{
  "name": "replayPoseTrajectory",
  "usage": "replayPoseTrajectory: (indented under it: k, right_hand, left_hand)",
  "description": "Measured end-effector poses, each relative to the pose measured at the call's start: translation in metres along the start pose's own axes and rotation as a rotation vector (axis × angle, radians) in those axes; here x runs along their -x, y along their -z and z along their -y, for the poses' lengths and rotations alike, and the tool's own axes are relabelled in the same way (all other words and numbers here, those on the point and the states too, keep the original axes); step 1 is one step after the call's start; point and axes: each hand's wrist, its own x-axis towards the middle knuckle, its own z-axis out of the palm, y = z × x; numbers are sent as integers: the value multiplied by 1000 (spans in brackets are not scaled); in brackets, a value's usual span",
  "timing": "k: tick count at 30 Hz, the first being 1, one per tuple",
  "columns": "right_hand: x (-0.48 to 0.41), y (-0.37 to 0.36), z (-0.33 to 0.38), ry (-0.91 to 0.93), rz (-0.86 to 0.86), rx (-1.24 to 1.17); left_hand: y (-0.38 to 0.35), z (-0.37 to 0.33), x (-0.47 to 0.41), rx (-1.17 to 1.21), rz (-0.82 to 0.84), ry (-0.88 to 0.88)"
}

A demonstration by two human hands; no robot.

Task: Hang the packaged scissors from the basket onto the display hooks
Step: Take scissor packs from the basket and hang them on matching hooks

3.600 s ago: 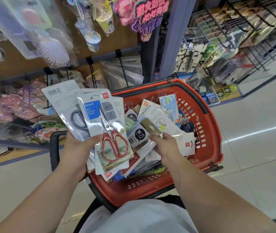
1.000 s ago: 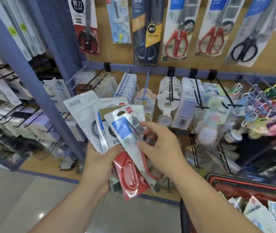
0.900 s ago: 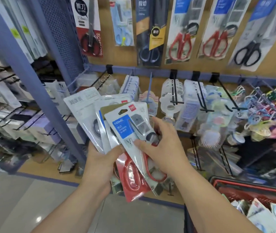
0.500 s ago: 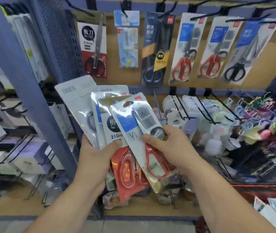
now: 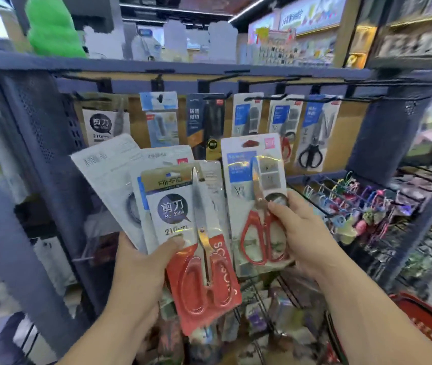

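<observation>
My left hand [image 5: 138,270] grips a fanned stack of packaged scissors [image 5: 183,233]; the front pack shows red handles and a gold and red card. My right hand [image 5: 299,233] holds one separate pack of red-handled scissors [image 5: 255,196] with a white and blue card, upright and just right of the stack. Above and behind, black display hooks [image 5: 265,97] carry hanging scissors packs [image 5: 246,115] in a row. The red basket [image 5: 425,320] shows only its rim at the bottom right.
A blue perforated upright [image 5: 38,159] stands left of the hooks and another [image 5: 391,133] to the right. Lower hooks with colourful small items [image 5: 354,206] jut out at the right. A shelf top [image 5: 157,65] runs above the hook row.
My right hand has pulled the white and blue pack clear of the stack and lifted it to the right. The view has tilted up, bringing the top hook row level with the packs.
</observation>
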Motion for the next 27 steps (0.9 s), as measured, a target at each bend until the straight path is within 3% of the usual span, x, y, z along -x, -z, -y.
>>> replayPoseTrajectory:
  k: [10,15,17,20,27]
  right_hand:
    - [-47,89,3,135,6,18]
    - [-74,145,-14,175,-95,190]
    - [-85,155,-15,211,-120,153]
    - [-99,148,0,245,-40,19]
    - [-117,106,24,389,148,103]
  left_hand:
    - [-76,20,-22,-42,-93,-39]
    - [-100,39,-21,-47,-203,-53]
    - [-106,42,-21,-50,-237,-53]
    - [-114,42,-22,-71,-262,-62]
    - [-123,35,-30,-79,-299,-90]
